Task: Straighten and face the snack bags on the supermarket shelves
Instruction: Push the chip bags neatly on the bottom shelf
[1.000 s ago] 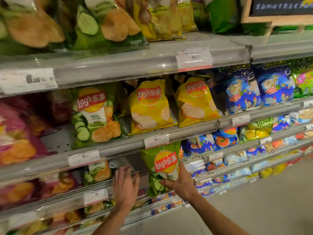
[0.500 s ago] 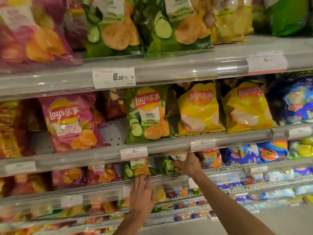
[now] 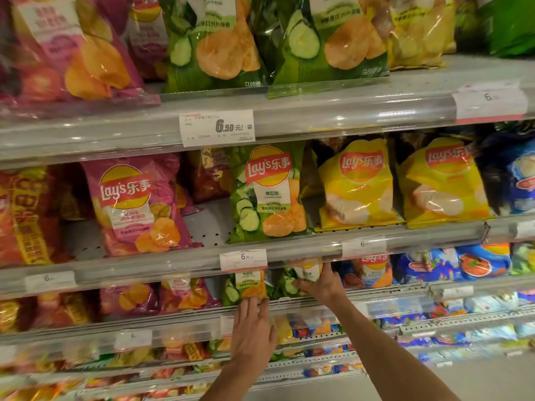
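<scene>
Two green cucumber chip bags stand side by side on the third shelf down. My left hand (image 3: 252, 331) lies flat, fingers straight, with its fingertips touching the bottom edge of the left green bag (image 3: 249, 286). My right hand (image 3: 320, 285) grips the right green bag (image 3: 301, 277) by its lower front, thumb and fingers curled round it. The price rail above hides the tops of both bags.
The shelf above carries a pink bag (image 3: 133, 206), a green bag (image 3: 267, 195) and two yellow bags (image 3: 357, 186). Blue bags (image 3: 480, 261) sit to the right of my hands, pink ones (image 3: 185, 293) to the left. The grey floor (image 3: 477, 380) lies at lower right.
My right hand has carried the green bag up from in front of the shelves and set it into the third shelf. My left hand rose to the neighbouring green bag. The view shifted left.
</scene>
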A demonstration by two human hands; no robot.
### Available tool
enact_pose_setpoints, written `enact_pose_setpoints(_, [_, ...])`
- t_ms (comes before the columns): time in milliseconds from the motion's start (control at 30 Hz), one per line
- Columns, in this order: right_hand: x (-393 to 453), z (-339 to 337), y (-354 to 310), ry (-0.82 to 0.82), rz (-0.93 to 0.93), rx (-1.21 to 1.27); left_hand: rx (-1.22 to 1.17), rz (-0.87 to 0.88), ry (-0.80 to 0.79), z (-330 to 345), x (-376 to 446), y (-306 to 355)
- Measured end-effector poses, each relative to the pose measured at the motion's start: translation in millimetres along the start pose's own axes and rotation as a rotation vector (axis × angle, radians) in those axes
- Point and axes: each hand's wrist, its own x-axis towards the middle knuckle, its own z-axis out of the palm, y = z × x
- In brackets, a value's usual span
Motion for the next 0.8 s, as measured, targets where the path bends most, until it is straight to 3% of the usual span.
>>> enact_pose_setpoints(300, [-14.6, 1.4, 10.2, 0.087, -0.019, -0.113, -0.052, -0.060, 0.053, 3.6, 5.7, 6.5])
enact_pose_setpoints(633, [-65.9, -46.9, 65.1, 0.115, -0.236, 0.185, -0.260, -0.334, 0.158, 12.2, 4.5, 64.9])
enact_pose_setpoints(800, [-77.3, -116.6, 133.6, 0.123, -0.097, 0.322, -0.469, -0.463, 0.206, 26.9, 0.1, 147.2])
